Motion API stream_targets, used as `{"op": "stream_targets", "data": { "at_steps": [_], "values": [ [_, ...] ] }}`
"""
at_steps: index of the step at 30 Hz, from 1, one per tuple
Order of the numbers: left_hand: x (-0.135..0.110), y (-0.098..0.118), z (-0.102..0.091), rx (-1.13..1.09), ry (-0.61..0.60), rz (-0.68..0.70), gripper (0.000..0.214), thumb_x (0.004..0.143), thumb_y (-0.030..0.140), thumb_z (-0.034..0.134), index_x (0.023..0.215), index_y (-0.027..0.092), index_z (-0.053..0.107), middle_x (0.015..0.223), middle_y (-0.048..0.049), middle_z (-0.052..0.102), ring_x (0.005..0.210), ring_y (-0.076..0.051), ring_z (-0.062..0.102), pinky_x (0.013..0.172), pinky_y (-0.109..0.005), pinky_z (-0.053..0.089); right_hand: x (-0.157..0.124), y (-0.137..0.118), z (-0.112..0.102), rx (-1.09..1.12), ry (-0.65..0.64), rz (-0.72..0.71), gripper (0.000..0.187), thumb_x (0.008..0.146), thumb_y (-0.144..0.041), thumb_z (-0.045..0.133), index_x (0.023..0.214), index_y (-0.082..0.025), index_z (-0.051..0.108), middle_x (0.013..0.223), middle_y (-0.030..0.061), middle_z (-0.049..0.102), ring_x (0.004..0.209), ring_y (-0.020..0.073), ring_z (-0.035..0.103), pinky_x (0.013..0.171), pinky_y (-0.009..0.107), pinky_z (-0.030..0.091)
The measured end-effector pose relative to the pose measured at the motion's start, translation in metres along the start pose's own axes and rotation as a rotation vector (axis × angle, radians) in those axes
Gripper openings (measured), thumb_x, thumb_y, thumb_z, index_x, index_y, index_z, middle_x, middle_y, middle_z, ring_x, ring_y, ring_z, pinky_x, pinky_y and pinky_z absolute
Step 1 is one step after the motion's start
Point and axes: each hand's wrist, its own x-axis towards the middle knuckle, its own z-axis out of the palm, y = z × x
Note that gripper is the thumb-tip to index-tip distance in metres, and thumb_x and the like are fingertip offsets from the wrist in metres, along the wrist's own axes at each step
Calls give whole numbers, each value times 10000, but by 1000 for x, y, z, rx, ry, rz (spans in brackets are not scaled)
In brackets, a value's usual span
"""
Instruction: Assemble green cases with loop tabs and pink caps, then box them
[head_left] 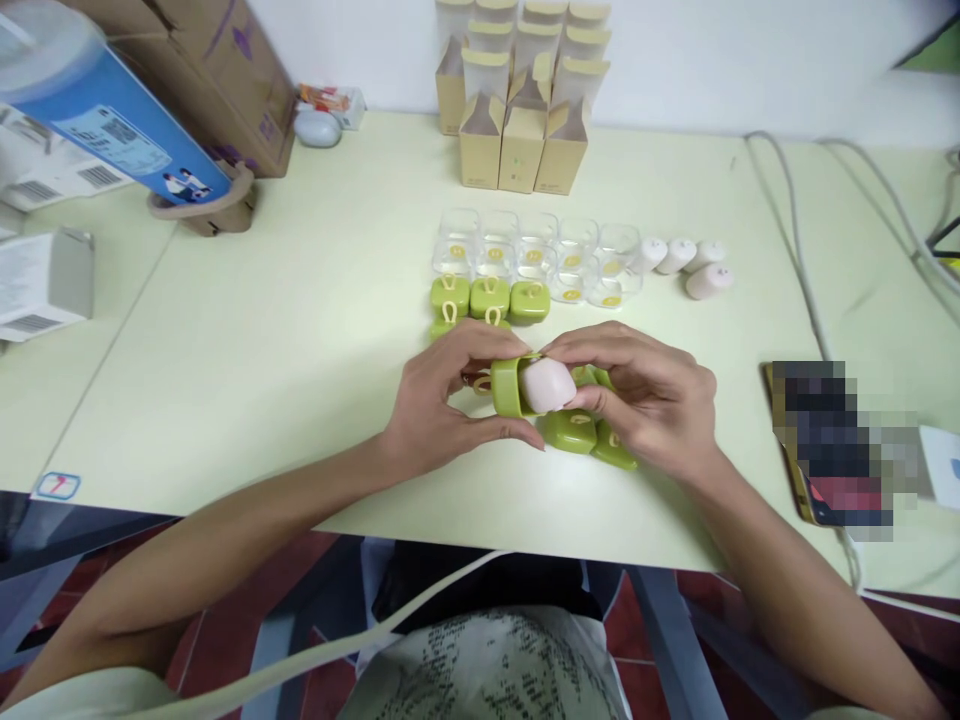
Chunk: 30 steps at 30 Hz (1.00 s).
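Note:
My left hand (450,405) is closed around a green cap (508,388) with a pale yellow loop, its opening turned to the right. Partly inside that opening sits a pale pink rounded piece (549,385), pinched by the fingers of my right hand (645,395). Beneath and beside my hands lie several more green caps (573,432), some partly hidden. Just beyond stand further green caps with loops (490,297) in a row, next to several clear plastic cups (536,250) with yellow stickers. Several pale pink pieces (709,281) lie to the right of the cups.
Open cardboard boxes (521,140) stand against the wall. At the left are a blue cylinder (142,120) in a brown holder, a large carton (217,70) and white boxes (49,285). A phone (825,440), partly blurred out, and cables (795,220) lie at the right.

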Motion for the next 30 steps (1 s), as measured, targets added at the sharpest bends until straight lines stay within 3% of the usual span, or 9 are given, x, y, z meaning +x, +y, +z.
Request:
{"op": "stream_targets", "data": {
  "at_steps": [5,9,15,20,24,27,30],
  "values": [
    [-1,-4,2,-30,22,58,593,795,560,990,1281,347,725,1271,-81,785,1142,-243,795,787,-359,707,0,-3,2,-46,3,-111,276,1016,-297,812,1273,-392,835,1181,44,857,1084,292,808,932,517,677],
    [0,-15,7,-63,73,198,715,699,549,1047,1291,285,745,1178,-71,808,1030,-203,797,724,-273,665,-2,-4,9,-69,39,-156,271,998,-259,833,1261,-326,828,1155,66,836,1054,275,792,861,449,676],
    [2,-19,9,-19,113,270,792,647,527,1070,1318,246,756,1145,-78,834,978,-183,800,664,-230,615,-3,-7,6,-13,-24,-49,282,1007,-245,831,1280,-304,788,1167,65,793,1026,218,755,821,362,684],
    [1,-22,8,-7,154,246,749,676,600,1039,1263,252,731,1116,-50,790,913,-160,776,668,-250,634,-3,-6,3,99,-200,64,384,1022,-262,826,1398,-289,750,1280,72,774,978,165,792,740,268,690],
    [-2,-22,14,36,206,234,691,749,639,991,1234,266,670,1170,-52,730,971,-169,765,683,-261,636,-7,-13,12,177,-203,139,498,1058,-257,783,1538,-294,654,1332,78,762,933,156,820,794,299,714],
    [1,-17,13,76,167,255,804,705,699,993,1286,275,633,1148,-55,721,949,-173,726,667,-265,627,-6,-19,12,69,-198,85,453,1053,-225,776,1491,-313,697,1370,66,769,1096,190,809,883,321,705],
    [8,-10,6,125,90,321,739,842,732,884,1368,265,656,1135,-79,731,979,-191,706,635,-256,609,-4,-22,8,-72,-141,42,475,999,-192,814,1452,-289,709,1347,53,795,1007,181,797,889,343,694]
  ]
}}
